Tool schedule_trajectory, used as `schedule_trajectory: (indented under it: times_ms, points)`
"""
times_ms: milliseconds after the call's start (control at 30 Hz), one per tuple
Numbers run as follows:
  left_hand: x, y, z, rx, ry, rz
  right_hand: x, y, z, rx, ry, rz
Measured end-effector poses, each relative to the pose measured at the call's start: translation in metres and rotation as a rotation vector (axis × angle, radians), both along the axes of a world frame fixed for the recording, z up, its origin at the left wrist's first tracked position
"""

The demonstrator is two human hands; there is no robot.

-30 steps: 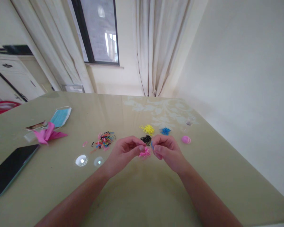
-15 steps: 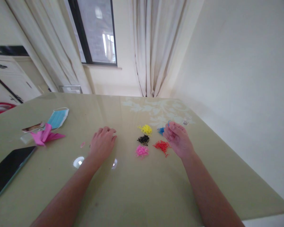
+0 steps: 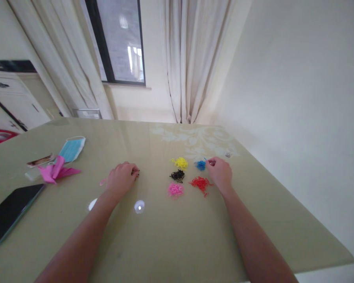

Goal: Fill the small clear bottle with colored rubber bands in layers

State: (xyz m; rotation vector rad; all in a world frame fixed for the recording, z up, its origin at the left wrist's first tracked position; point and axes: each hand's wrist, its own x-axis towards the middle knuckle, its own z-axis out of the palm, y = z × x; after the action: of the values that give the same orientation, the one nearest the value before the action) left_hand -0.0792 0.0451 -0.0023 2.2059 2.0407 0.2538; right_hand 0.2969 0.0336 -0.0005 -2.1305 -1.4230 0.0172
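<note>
Curling its fingers, the left hand (image 3: pixel 120 180) hides what lies beneath, grip unclear; the right hand (image 3: pixel 221 173), now lower, pinches a thin blue band (image 3: pixel 205 159) beside a blue rubber-band heap (image 3: pixel 200 166).

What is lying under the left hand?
Small dark bits show at the edge of the left hand, a pink band beside it; anything directly beneath is covered.

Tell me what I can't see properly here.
All in the head view:
What's under the left hand: the hand itself covers it.
The rest of the phone: cut off by the picture's left edge.
Whether the right hand grips the blue bit beside it: too small and blurred.
</note>
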Motion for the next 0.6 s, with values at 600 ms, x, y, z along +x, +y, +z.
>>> schedule_trajectory:
  times_ms: [600]
  points:
    - [-0.006,0.006,0.003,0.126,0.006,0.029,-0.009,-0.007,0.007,0.205,0.111,0.151]
